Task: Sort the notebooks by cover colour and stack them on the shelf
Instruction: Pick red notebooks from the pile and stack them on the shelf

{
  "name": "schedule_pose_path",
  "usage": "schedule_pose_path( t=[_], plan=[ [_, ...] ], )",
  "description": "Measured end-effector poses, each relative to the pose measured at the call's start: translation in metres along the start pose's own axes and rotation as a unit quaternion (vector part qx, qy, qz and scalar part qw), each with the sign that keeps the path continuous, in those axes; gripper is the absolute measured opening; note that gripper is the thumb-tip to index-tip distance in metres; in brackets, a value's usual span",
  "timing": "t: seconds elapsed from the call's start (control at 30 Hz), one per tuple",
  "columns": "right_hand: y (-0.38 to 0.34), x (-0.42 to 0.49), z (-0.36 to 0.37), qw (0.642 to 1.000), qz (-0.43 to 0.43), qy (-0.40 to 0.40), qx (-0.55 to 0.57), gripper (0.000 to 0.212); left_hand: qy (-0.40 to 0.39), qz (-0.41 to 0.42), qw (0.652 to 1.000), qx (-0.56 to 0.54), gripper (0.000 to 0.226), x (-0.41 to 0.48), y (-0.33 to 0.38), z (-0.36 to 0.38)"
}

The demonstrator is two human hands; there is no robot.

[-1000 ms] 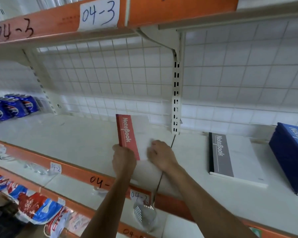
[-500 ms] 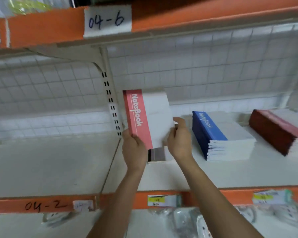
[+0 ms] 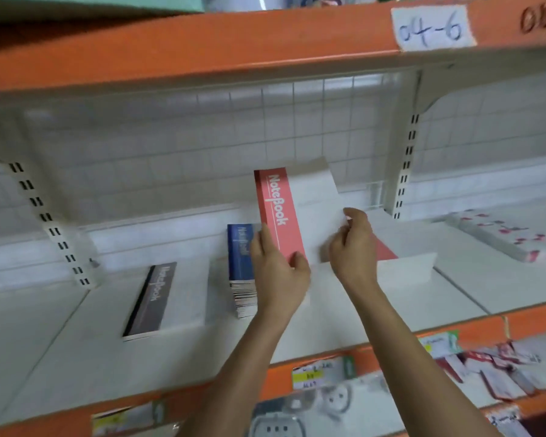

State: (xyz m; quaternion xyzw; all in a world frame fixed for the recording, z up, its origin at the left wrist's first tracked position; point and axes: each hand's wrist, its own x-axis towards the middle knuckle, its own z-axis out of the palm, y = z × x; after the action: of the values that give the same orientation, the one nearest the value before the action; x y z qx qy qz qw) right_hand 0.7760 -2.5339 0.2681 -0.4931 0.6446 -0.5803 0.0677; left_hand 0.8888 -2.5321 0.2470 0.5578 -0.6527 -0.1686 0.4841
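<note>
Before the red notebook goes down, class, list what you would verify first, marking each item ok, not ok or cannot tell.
1. Left hand grips the red notebook at its spine corner: ok.
2. Right hand pinches its white edge: ok.
3. Red stack lies below the notebook, colour matching: ok.
4. Notebook squared to that stack: cannot tell, the hands hide the edges.
5. Blue stack and grey notebook sit apart to the left: ok.
</note>
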Motion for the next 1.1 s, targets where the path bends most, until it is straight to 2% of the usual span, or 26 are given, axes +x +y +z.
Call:
schedule_pose_path(
  t=[0.13,0.33,0.53,0.67,0.8,0.93,1.1],
  plan=[
    [0.040,0.030,-0.037,0.999,0.025,0.022,-0.039,0.045,-0.037,0.044,0.998,-0.003,0.068,-0.005,0.021,0.046],
    [0.088,0.071,-0.073,0.994,0.053,0.003,-0.099,0.043,-0.111,0.078,0.990,0.027,0.070,-0.004,0.040,0.100],
    [0.120,0.103,-0.079,0.979,0.099,-0.074,-0.159,0.030,-0.163,0.079,0.982,0.061,0.061,0.009,0.037,0.134],
    [0.136,0.113,-0.074,0.963,0.138,-0.119,-0.197,0.017,-0.203,0.047,0.976,0.071,0.066,0.013,0.031,0.150],
    [0.143,0.115,-0.071,0.944,0.182,-0.152,-0.230,0.023,-0.197,0.053,0.974,0.095,0.070,0.009,0.027,0.158],
    [0.142,0.115,-0.074,0.940,0.184,-0.155,-0.243,0.039,-0.199,0.053,0.974,0.099,0.072,0.007,0.027,0.160],
    [0.145,0.116,-0.074,0.936,0.158,-0.170,-0.265,0.030,-0.219,0.050,0.968,0.110,0.074,0.009,0.025,0.161]
  ],
)
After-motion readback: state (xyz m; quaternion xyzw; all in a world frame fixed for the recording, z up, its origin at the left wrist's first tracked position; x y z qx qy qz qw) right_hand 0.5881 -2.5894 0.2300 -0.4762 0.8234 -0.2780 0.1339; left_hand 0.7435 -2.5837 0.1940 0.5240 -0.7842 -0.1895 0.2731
